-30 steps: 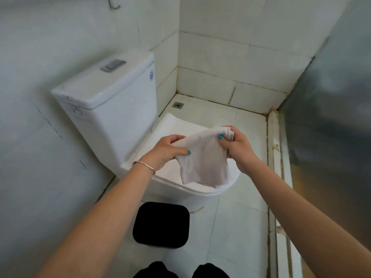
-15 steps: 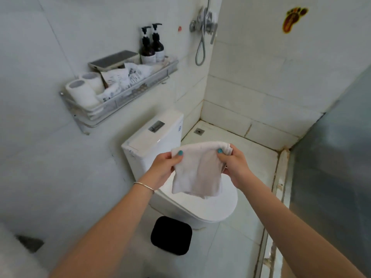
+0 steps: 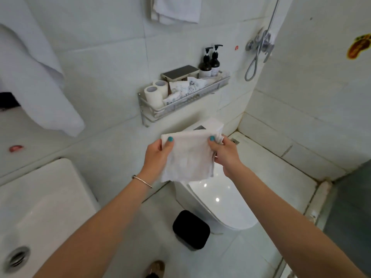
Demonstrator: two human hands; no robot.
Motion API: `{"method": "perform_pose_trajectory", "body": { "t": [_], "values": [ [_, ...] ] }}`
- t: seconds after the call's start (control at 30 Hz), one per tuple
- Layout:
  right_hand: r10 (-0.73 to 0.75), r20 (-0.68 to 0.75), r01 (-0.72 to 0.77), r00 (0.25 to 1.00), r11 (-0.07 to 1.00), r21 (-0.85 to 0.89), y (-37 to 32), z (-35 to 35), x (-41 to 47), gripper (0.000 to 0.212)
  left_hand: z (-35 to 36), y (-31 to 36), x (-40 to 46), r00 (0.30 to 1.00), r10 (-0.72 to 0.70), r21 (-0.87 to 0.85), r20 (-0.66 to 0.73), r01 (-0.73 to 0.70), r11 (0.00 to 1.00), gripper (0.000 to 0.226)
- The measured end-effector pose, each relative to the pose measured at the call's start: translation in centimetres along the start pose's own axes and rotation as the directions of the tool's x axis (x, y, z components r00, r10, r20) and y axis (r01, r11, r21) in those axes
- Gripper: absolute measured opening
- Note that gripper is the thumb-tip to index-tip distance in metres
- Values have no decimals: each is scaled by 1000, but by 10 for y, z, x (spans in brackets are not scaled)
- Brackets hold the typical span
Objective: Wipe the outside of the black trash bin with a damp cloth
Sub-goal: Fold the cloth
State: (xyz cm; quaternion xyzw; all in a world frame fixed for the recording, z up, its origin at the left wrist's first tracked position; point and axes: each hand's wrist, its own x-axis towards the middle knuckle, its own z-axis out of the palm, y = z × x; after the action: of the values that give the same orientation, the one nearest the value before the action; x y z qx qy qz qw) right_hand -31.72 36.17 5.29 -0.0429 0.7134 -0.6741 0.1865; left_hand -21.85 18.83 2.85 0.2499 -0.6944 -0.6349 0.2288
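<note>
Standing in a small white-tiled bathroom, the person has the sink (image 3: 46,197) at the lower left and the toilet (image 3: 218,199) straight ahead, lid down. Above the tank there's a metal wall shelf (image 3: 186,105) with toilet paper rolls, packets and two dark pump bottles.

Next size down: the black trash bin (image 3: 191,229) sits on the floor, tucked right against the near side of the toilet base, well below both hands. Nothing is touching it, so the wiping looks not yet started. It's probably light plastic, smooth and stiff, so it'll likely skate on the tile if pushed. Best guess is one hand steadies the rim while the other wipes down the sides.

Then the white cloth (image 3: 187,157), held up over the toilet, hanging flat and limp. It's soft and floppy; can't really tell from here how damp it is. It would handle better bunched into a pad in one palm.

Left hand (image 3: 157,155) pinches the cloth's top left corner, thumb on the front. Right hand (image 3: 223,154) pinches the top right corner the same way.
</note>
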Motion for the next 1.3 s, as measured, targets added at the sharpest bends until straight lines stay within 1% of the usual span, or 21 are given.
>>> {"method": "perform_pose_trajectory", "body": {
  "t": [0.1,0.17,0.23,0.3,0.33,0.37,0.43,0.53,0.63,0.7,0.8,0.9,1.0,1.13,1.3],
  "values": [
    [-117,22,118,993,987,-108,-4,35,3,6,-34,1,2,996,35,73,-87,-28,997,45],
    [-186,80,200,979,954,-222,-6,60,6,14,-58,3,2,987,44,103,-152,-29,994,46],
    [-220,149,261,964,892,-369,-8,86,8,21,-82,4,3,970,66,136,-233,-35,990,37],
    [-237,205,311,950,798,-517,-11,113,7,25,-106,5,2,946,98,180,-309,-43,983,37],
    [-251,227,337,941,760,-555,-13,126,5,25,-117,5,1,933,109,205,-342,-38,978,38],
    [-268,246,363,931,740,-566,-15,139,2,24,-128,3,-1,921,121,222,-370,-38,974,39],
    [-300,277,407,913,735,-543,-14,164,-2,22,-149,0,-4,899,116,234,-422,-15,972,38],
    [-319,335,456,887,721,-521,-8,196,-8,25,-176,-6,-10,868,110,258,-485,22,966,40],
    [-305,406,491,861,706,-510,-1,221,-13,23,-197,-9,-22,831,134,287,-540,32,957,41],
    [-284,461,511,841,697,-503,3,236,-15,15,-209,-13,-30,805,148,313,-575,49,948,41],
    [-237,542,534,806,686,-494,11,258,-19,13,-227,-25,-40,770,129,309,-625,92,947,42],
    [-154,592,515,791,688,-510,22,279,-23,25,-243,-42,-47,741,73,264,-667,143,954,42],
    [-63,611,475,789,694,-542,42,302,-22,36,-258,-61,-49,731,6,226,-682,203,953,41],
    [8,623,426,782,722,-545,70,330,-12,42,-277,-82,-41,722,-59,196,-689,265,944,41],
    [94,618,392,781,697,-601,95,355,6,50,-290,-109,-27,722,-113,179,-683,315,932,42]
  ]
}}
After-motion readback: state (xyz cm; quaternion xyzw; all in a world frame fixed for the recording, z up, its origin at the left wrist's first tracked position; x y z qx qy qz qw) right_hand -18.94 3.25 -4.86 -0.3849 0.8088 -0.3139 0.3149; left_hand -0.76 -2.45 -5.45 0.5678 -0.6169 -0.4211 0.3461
